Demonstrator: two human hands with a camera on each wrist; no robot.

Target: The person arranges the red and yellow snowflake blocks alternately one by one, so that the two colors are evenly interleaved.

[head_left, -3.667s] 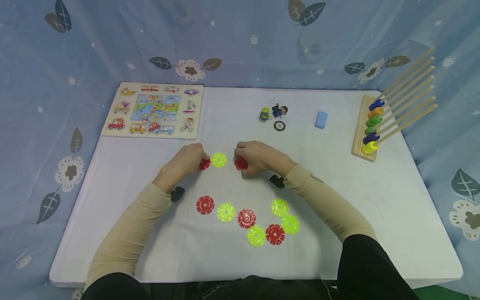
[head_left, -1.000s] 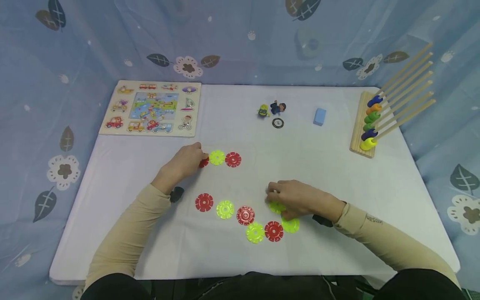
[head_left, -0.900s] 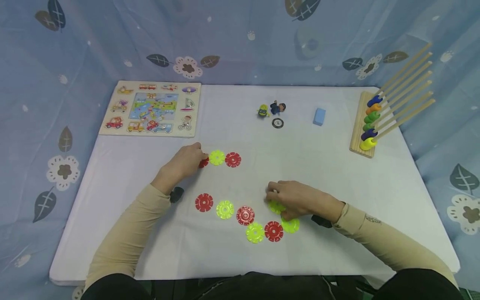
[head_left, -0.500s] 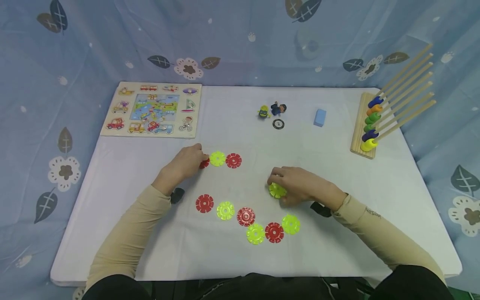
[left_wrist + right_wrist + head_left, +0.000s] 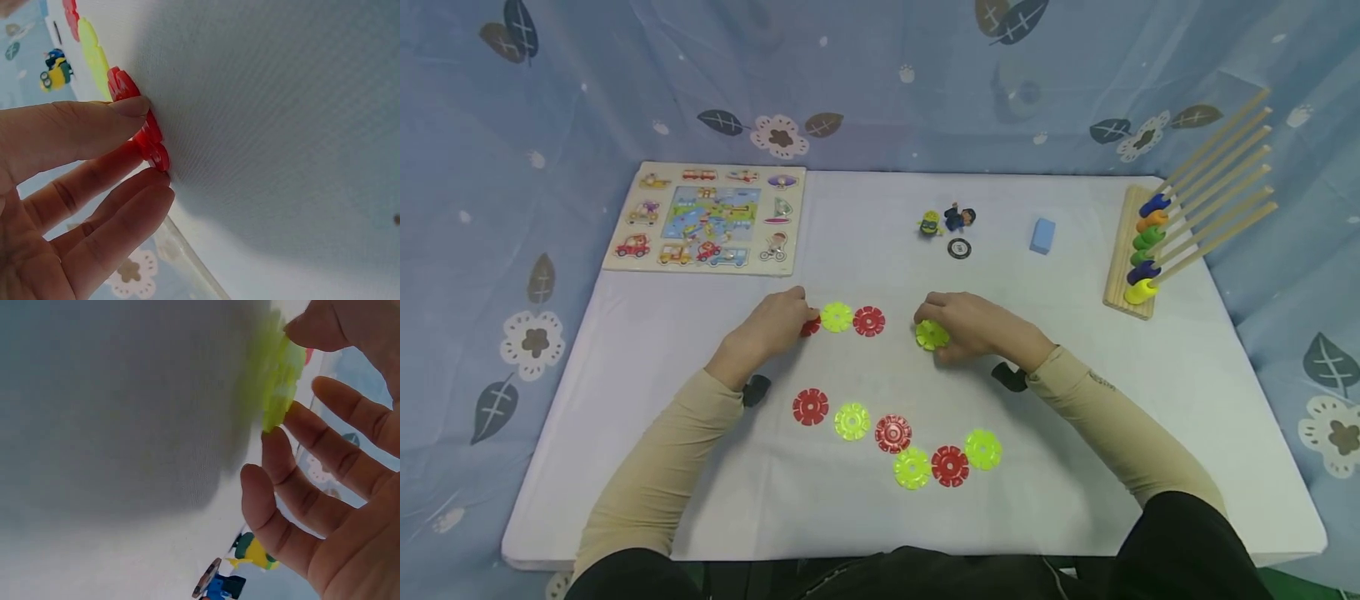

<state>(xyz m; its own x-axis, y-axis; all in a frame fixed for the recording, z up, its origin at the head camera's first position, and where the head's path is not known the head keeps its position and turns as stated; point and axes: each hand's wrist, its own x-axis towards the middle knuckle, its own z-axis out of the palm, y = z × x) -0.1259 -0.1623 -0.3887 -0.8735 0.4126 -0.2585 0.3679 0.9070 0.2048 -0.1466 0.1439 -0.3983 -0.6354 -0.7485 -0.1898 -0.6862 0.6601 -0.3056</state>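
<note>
Taking twelve o'clock as the far edge, the white table [image 5: 760, 508] carries, around six o'clock, three red discs [image 5: 950, 466] and three yellow-green discs [image 5: 912, 468]. Farther in, toward nine o'clock, the left hand [image 5: 769, 325] pinches a held red disc [image 5: 810, 327], which begins a short row with a lime disc [image 5: 837, 317] and an end red disc [image 5: 868, 322]. Apart from this row, at its three o'clock, the right hand [image 5: 977, 323] pinches a held lime disc [image 5: 931, 335]. Beyond lie a puzzle board [image 5: 711, 215] at ten, two toy figures [image 5: 929, 223] and a black ring [image 5: 958, 248] just after twelve, a blue block [image 5: 1042, 237] between one and two, and a bead rack [image 5: 1122, 258] at two. Behind everything hangs a blue curtain [image 5: 880, 92] with leaves and flowers. Only the left wrist view shows the thumb upon the held red disc, which the head view partly hides. The right wrist view shows thumb and fingertips at opposite edges of the held lime disc; whether it touches the table, I cannot tell.
</note>
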